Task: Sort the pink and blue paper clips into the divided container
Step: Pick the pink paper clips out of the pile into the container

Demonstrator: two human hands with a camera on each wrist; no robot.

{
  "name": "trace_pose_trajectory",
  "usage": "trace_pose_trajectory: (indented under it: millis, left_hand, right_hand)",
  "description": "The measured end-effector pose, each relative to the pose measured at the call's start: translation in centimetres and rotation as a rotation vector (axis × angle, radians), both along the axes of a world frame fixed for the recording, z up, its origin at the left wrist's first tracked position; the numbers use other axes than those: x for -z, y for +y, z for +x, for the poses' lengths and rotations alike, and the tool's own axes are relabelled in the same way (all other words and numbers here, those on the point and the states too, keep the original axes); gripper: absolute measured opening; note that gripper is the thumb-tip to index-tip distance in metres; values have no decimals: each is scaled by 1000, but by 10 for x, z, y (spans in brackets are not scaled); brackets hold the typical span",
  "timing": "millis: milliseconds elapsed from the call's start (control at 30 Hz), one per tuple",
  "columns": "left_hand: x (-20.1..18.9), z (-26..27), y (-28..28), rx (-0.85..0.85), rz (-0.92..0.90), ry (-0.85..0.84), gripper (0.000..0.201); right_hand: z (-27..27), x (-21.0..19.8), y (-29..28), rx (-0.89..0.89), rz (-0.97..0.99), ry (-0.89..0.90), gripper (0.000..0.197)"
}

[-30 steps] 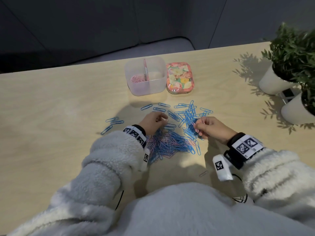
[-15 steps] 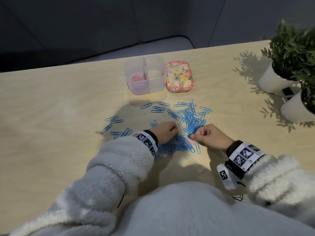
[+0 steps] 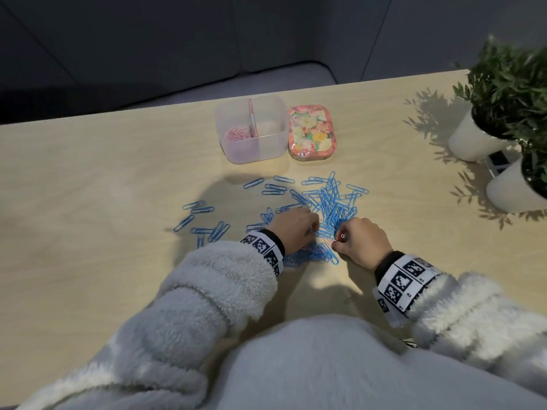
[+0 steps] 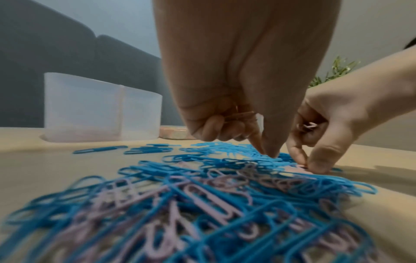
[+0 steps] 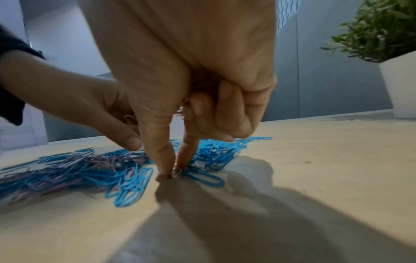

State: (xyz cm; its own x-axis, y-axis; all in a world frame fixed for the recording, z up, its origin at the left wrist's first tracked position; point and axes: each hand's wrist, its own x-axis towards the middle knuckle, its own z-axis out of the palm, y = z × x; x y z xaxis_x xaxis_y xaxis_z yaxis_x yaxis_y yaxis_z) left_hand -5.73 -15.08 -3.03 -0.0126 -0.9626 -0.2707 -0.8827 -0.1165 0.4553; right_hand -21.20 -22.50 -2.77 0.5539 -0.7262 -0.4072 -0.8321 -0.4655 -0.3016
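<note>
A heap of blue and pink paper clips [image 3: 328,208] lies on the table [image 3: 103,187], with loose blue ones spread to the left. My left hand [image 3: 294,229] holds pink clips [image 4: 239,115] in its curled fingers, and its thumb and forefinger touch the heap. My right hand [image 3: 362,241] also keeps pink clips [image 4: 309,125] in its palm. Its thumb and forefinger pinch a clip [image 5: 177,171] at the heap's near edge. The clear divided container [image 3: 251,149] stands behind the heap. Pink clips [image 3: 236,133] lie in its left compartment, and I see none in the right one.
A lid with a flower pattern [image 3: 312,136] lies right of the container. Two potted plants in white pots [image 3: 473,140] [image 3: 512,187] stand at the table's right edge. A dark sofa runs behind the table's far edge.
My left hand has moved right along the heap, close to my right hand. Both hands have drawn toward me and lowered onto the heap's near part.
</note>
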Motion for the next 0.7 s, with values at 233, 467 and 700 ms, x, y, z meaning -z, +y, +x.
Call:
trace_pose_trajectory:
  millis: [233, 467, 700]
  left_hand:
    - [5, -1, 0, -75, 26, 0, 16]
    - [6, 16, 9, -169, 22, -17, 25]
    - [1, 26, 14, -194, -31, 25, 19]
  right_hand:
    - [4, -1, 5, -24, 24, 33, 19]
    - [5, -1, 1, -107, 4, 60, 23]
    - [17, -33, -37, -44, 101, -114, 18]
